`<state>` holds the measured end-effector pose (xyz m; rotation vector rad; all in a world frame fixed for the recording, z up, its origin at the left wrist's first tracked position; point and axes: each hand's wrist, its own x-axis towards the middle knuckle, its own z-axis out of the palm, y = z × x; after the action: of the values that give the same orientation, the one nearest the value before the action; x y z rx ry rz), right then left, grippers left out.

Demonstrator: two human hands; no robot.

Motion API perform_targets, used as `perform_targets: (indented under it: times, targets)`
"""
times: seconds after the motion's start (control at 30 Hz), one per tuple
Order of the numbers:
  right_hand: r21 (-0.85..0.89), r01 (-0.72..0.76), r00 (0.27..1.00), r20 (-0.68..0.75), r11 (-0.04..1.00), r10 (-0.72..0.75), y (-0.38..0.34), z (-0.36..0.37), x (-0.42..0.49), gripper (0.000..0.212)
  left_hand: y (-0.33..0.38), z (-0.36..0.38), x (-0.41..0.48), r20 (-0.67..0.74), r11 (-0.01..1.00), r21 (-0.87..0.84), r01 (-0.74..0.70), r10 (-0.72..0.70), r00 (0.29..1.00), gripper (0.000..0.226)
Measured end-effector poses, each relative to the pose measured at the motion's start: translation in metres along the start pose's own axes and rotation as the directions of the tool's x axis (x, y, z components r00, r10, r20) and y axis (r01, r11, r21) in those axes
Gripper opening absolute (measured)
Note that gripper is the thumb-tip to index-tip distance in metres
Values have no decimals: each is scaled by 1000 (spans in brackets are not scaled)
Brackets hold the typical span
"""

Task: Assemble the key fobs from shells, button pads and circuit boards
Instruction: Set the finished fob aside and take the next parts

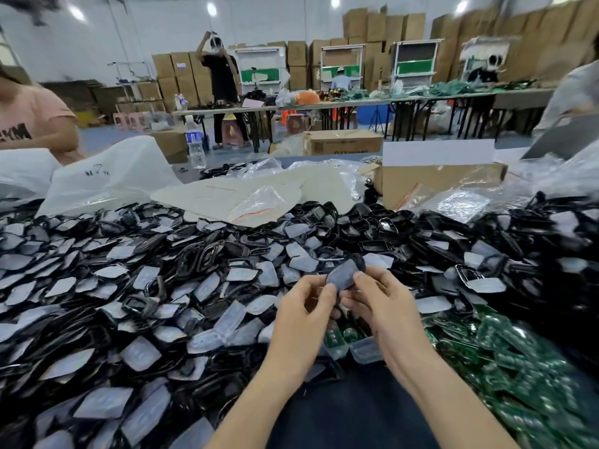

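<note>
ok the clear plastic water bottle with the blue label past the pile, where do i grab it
Probably around its labelled middle, coming from the right side. The clear plastic water bottle stands upright, so a sideways wrap fits its round body, and the white plastic bag lies near its left.

A white wall [97, 43] rises far left under bright ceiling lights [211, 8]. Stacked cardboard boxes [382, 27] line the far side behind long tabletops [356, 102] on a blue-grey floor [103, 139].
</note>
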<state>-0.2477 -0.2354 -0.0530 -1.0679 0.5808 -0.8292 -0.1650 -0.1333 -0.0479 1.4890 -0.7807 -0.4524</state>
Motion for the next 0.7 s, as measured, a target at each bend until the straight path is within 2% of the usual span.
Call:
perform_targets:
  times: [0.2, 0.37, 0.47, 0.57, 0.7]
  targets:
    - [-97, 80, 987, 149, 992, -65, -2, 0, -3, 12, -9, -10, 6, 38, 994, 78, -72, 69, 997, 17]
    - [-63, 97, 979, 185, 993, -84, -5, 2, -5, 17, -8, -12, 7, 28, 992, 62, -108, 106, 994, 16]
    - [-47, 97, 979, 183, 994, -87, -3, 3, -6, 17, -9, -8, 7, 23, 993, 28, -111, 110, 994, 9]
    - [-19, 83, 973, 216, 996, -77, -2, 6, -8, 8, -8, -5, 4, 45, 995, -24, -100, 101, 994, 12]
    - [40, 62, 966, 250, 997, -70, -1, 6, -9, 19, -6, -5, 2, 61, 990, -115, -78, 86, 994, 21]
